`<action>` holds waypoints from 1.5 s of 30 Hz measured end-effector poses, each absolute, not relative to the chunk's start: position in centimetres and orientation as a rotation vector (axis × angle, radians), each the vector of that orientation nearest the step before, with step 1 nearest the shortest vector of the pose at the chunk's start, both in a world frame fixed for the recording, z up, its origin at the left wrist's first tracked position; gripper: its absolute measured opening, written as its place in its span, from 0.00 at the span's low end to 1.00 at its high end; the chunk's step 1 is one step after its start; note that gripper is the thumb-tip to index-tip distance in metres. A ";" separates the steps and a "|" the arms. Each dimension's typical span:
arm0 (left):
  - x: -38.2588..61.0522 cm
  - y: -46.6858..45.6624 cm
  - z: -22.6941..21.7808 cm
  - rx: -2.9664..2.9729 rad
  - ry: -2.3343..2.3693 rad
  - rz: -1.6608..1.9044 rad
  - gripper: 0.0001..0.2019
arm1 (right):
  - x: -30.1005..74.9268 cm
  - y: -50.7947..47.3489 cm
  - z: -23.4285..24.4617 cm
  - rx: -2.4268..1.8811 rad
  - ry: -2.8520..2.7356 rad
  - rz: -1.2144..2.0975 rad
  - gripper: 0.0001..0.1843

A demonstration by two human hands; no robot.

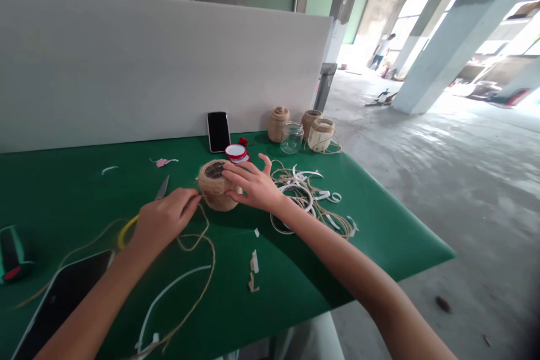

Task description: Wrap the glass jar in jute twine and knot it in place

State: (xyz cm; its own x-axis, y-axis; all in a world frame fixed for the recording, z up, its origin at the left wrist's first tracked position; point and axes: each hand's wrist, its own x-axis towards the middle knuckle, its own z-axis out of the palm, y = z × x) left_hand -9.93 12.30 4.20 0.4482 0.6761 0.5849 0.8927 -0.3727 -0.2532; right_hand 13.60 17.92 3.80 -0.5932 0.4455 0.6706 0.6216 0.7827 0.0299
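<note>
A jar wrapped in jute twine (pixel 217 194) stands upright on the green table, its dark mouth facing up. My right hand (pixel 255 183) rests on its right side, thumb low on the wrap and fingers over the rim. At the jar's left side, my left hand (pixel 169 214) pinches the loose jute twine (pixel 206 230) between thumb and fingertips. That twine loops down across the table in front of me. Scissors (pixel 162 187) lie partly hidden under my left hand and wrist, with a yellow handle (pixel 126 230) showing.
Twine and white strips (pixel 312 197) lie tangled with tape rolls at right. Behind stand a glass jar (pixel 292 138) and several wrapped jars (pixel 278 124). A phone (pixel 218 132) leans on the white partition (pixel 169 67). A dark tablet-like device (pixel 63 298) lies at left.
</note>
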 end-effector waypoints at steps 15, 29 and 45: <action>-9.4 13.6 5.3 -2.287 -1.956 -0.563 0.24 | 12.7 15.3 3.9 -1.059 -2.039 0.368 0.59; -9.1 13.8 5.0 -2.332 -1.928 -0.690 0.20 | 10.5 16.3 1.8 -1.107 -1.849 0.740 0.65; -7.2 12.4 7.3 -2.514 -1.977 -0.844 0.16 | 14.6 16.6 2.5 -0.759 -1.837 1.436 0.53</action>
State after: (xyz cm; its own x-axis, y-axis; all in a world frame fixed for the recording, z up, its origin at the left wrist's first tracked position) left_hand -7.21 12.44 7.28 0.1613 0.9445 0.2863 0.8602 -0.2768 0.4283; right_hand 14.60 16.59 2.53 -0.6020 0.7832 0.1556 0.0382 0.2229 -0.9741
